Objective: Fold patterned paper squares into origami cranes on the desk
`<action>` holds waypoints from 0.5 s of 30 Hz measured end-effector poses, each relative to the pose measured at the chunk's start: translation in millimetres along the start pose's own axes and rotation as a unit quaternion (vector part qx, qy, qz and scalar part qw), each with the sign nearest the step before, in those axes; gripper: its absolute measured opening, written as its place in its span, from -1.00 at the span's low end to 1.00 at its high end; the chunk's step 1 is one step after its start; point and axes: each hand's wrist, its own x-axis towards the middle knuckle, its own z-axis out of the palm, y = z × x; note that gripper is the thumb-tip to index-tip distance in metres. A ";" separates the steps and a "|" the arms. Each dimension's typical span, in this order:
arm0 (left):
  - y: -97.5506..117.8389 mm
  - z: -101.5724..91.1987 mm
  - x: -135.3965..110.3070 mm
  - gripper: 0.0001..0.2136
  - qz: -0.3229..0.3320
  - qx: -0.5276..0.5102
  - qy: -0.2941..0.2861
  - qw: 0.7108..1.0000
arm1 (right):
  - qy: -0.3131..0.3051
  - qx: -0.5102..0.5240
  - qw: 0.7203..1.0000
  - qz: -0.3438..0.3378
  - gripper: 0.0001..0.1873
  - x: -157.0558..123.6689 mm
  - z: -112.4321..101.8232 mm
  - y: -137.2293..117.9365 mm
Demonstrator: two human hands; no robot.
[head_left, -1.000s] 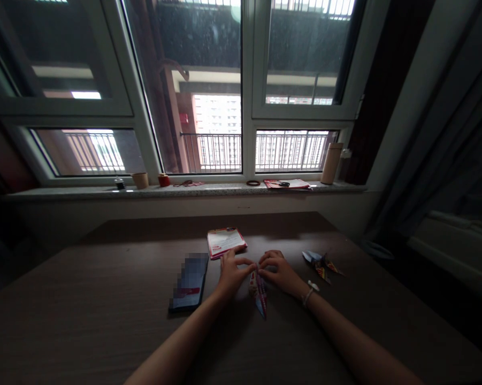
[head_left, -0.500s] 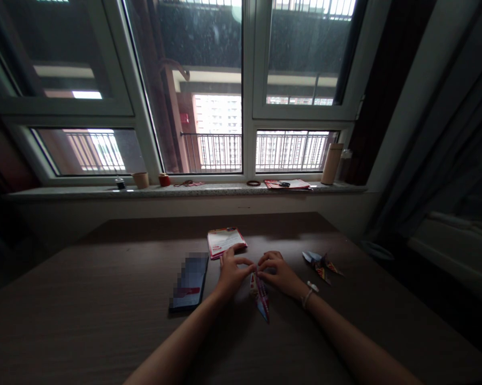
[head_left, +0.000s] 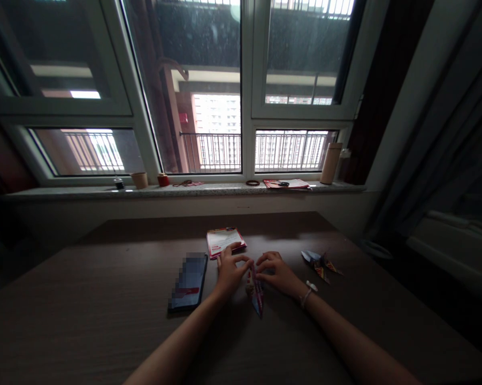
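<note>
A narrow folded piece of printed paper (head_left: 255, 294), red, white and pale blue, stands out from between my hands, its pointed end towards me. My left hand (head_left: 229, 270) pinches the far end of it between thumb and forefinger, while its other fingers reach over the near edge of a paper stack (head_left: 223, 241). Close on the right side is my right hand (head_left: 276, 271), fingers bent, thumb and forefinger a little apart. Its thumb tip lies at the folded paper's right edge; whether it presses there is hard to see.
A phone (head_left: 188, 282) lies left of my left hand on the brown table (head_left: 104, 321). Folded paper pieces (head_left: 319, 263) rest to the right. Along the windowsill (head_left: 224, 190) stand a paper cup (head_left: 139, 180), a red spool (head_left: 163, 179) and a tan bottle (head_left: 331, 163); scissors (head_left: 283, 184) lie on papers there.
The folded paper's pointed end has swung slightly left and away from me. My left hand has shifted a little left with it; my right hand's fingertips now sit slightly apart from the pinched end.
</note>
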 end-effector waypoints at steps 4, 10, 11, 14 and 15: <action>-1.1 0.2 0.1 -0.92 -0.021 0.010 -0.018 1.000 | 0.016 0.000 1.000 0.000 -0.87 0.8 -0.6 2.5; 3.4 -1.9 -2.0 -0.96 -0.011 0.029 -0.054 0.998 | 0.055 -0.011 0.998 -0.006 -0.84 2.0 -1.5 7.6; 3.7 -2.1 -2.1 -0.96 -0.009 0.031 -0.051 0.998 | 0.051 -0.018 0.998 -0.009 -0.86 1.8 -1.8 8.1; 2.2 -2.3 -1.7 -0.95 -0.001 0.041 -0.039 0.998 | 0.036 -0.050 0.998 -0.016 -0.94 1.0 -2.8 9.2; 0.9 -2.5 -1.4 -0.94 0.003 0.047 -0.038 0.998 | 0.036 -0.061 0.997 -0.015 -0.95 0.8 -3.2 9.9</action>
